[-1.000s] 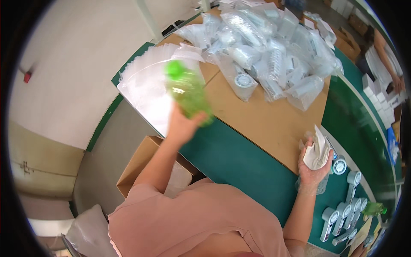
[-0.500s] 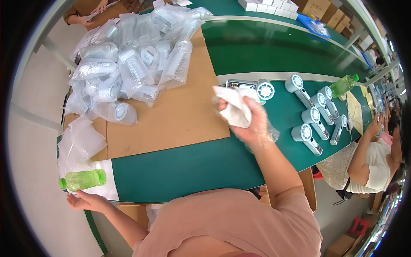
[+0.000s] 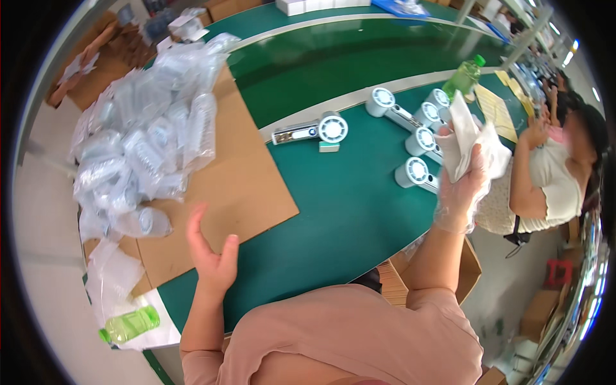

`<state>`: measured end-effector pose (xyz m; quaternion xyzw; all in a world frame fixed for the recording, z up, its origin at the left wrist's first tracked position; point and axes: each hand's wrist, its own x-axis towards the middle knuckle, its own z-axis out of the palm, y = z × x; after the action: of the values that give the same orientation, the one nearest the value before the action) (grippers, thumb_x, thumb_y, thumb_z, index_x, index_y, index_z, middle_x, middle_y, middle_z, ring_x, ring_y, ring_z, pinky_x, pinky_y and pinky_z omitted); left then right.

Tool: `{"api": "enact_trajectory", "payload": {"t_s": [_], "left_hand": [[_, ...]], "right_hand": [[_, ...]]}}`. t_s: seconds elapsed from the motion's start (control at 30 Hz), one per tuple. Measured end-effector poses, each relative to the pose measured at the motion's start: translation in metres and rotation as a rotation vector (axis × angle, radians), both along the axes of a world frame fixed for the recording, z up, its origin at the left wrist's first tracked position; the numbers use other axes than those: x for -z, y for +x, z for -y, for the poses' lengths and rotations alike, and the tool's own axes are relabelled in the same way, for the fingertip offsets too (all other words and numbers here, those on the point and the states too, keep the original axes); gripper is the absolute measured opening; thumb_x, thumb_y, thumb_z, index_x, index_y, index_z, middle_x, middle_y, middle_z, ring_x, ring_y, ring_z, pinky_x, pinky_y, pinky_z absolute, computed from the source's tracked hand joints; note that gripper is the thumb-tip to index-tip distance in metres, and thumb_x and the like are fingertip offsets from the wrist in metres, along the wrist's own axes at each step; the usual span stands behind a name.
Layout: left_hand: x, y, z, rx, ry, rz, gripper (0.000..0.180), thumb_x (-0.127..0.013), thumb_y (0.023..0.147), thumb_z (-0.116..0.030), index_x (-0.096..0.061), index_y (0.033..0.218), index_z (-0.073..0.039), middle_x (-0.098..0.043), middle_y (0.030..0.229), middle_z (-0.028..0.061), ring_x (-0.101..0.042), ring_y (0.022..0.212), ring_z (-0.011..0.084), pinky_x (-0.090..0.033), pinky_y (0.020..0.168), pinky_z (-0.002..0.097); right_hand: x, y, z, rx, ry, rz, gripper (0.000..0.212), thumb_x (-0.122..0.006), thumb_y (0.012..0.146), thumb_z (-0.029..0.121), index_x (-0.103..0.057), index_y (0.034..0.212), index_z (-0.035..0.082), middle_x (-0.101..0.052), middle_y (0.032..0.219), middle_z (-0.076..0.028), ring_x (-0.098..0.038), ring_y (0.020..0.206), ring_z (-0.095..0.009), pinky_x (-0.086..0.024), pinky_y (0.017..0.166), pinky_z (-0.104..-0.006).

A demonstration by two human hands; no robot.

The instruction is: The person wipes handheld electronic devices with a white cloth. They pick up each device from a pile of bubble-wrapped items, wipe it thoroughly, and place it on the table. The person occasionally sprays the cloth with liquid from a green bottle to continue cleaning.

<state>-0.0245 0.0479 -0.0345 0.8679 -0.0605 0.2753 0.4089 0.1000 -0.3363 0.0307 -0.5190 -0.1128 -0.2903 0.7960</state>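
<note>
Above the right side of the green table, my right hand [image 3: 463,189], in a clear plastic glove, is closed on a crumpled white cloth [image 3: 468,144]. Several pale-blue handheld devices that look like small fans [image 3: 416,171] lie just left of and behind it, some partly covered by the cloth. Bare and empty, my left hand [image 3: 216,260] is raised over the front of a cardboard sheet [image 3: 256,199], thumb and fingers apart. A lone fan-like device [image 3: 332,129] lies mid-table beside the cardboard, with a small pale-green block [image 3: 329,147] against it.
Bubble-wrapped items [image 3: 144,151] are heaped on the cardboard at left. A green bottle [image 3: 131,325] lies at the near-left corner; another bottle [image 3: 464,77] is at the far right. A co-worker [image 3: 552,160] sits at right, and another person's hands [image 3: 80,64] show at far left.
My right hand has moved right with the cloth, from above the lone device to near the group. My left hand has come up and right from beside the near bottle. The view has shifted.
</note>
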Motion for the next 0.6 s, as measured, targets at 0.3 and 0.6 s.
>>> {"api": "enact_trajectory", "payload": {"t_s": [0.3,0.6], "left_hand": [[0.015,0.008,0.008,0.01,0.018,-0.114,0.055,-0.064,0.078,-0.003,-0.043,0.129,0.0,-0.045,0.134,0.0197,-0.043,0.126,0.0353,-0.033,0.106,0.0427],[0.023,-0.009,-0.008,0.187,-0.557,-0.344,0.045,-0.065,0.084,-0.007,-0.047,0.125,-0.002,-0.057,0.116,0.0132,-0.057,0.109,0.0243,-0.044,0.094,0.0354]], "right_hand": [[0.056,-0.008,0.021,0.323,-1.61,-0.262,0.044,-0.072,0.072,0.022,-0.061,0.114,0.014,-0.063,0.098,-0.021,-0.062,0.088,-0.042,-0.051,0.075,-0.045],[0.038,0.006,-0.018,-0.308,-0.231,-0.57,0.034,-0.064,0.086,0.018,-0.058,0.118,0.006,-0.063,0.112,-0.008,-0.061,0.101,-0.019,-0.049,0.089,-0.0306]]}}
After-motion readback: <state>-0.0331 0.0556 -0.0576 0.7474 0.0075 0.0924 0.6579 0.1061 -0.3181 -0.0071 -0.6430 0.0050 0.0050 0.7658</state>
